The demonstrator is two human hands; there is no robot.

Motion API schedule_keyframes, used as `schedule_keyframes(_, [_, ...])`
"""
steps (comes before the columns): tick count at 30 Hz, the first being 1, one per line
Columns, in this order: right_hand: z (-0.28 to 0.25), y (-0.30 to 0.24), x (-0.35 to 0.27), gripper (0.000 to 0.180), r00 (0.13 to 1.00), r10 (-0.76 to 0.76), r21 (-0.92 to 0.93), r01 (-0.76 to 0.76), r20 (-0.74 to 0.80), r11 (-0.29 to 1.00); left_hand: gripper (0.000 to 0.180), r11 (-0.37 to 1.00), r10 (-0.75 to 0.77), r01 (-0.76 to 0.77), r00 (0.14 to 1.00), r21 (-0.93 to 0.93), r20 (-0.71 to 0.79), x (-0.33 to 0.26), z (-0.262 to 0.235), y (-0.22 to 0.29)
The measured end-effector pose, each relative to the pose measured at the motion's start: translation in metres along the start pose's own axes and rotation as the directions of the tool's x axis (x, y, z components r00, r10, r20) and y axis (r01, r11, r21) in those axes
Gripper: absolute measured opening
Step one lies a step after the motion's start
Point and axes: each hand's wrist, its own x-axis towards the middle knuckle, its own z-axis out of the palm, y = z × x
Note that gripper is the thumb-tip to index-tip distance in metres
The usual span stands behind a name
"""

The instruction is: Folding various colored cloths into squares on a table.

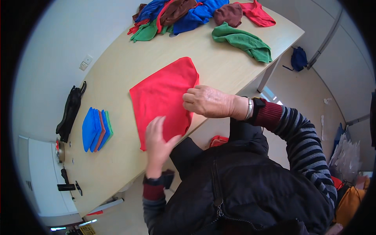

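Observation:
A red cloth (pixel 164 92) lies spread on the table (pixel 111 84) in front of me, its near right edge close to the tabletop's edge. My right hand (pixel 209 101) is closed at the cloth's right side, with curled fingers gripping its edge; the fingertips are partly hidden. Over the near left part of the cloth is my left hand (pixel 156 141), slightly blurred, with fingers and thumb apart and nothing held. To the left, several folded blue, brown and green cloths (pixel 96 129) form a neat row.
Crumpled blue, red, brown and green cloths (pixel 199 17) are heaped at the table's far side. One loose green cloth (pixel 244 42) lies nearer, at the far right. A black bag-like item (pixel 71 111) rests along the left edge. A dark blue item (pixel 299 58) is on the floor.

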Motion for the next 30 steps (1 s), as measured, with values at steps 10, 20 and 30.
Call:
schedule_keyframes(10, [0.039,0.084,-0.014,0.012,0.685,0.708,0.531,-0.541,-0.172,0.653,0.017,0.924,-0.276,0.163,0.91,-0.347,-0.308,0.052,0.031,0.016])
schedule_keyframes(20, [0.097,0.156,0.03,0.023,0.459,0.857,0.571,-0.778,0.233,0.261,0.02,0.799,-0.402,0.135,0.844,-0.586,-0.354,0.047,0.018,-0.021])
schedule_keyframes(30, [0.122,0.164,0.058,0.026,0.494,0.856,0.324,-0.843,0.155,0.428,0.018,0.847,-0.366,0.143,0.855,-0.511,-0.367,0.039,0.027,-0.016])
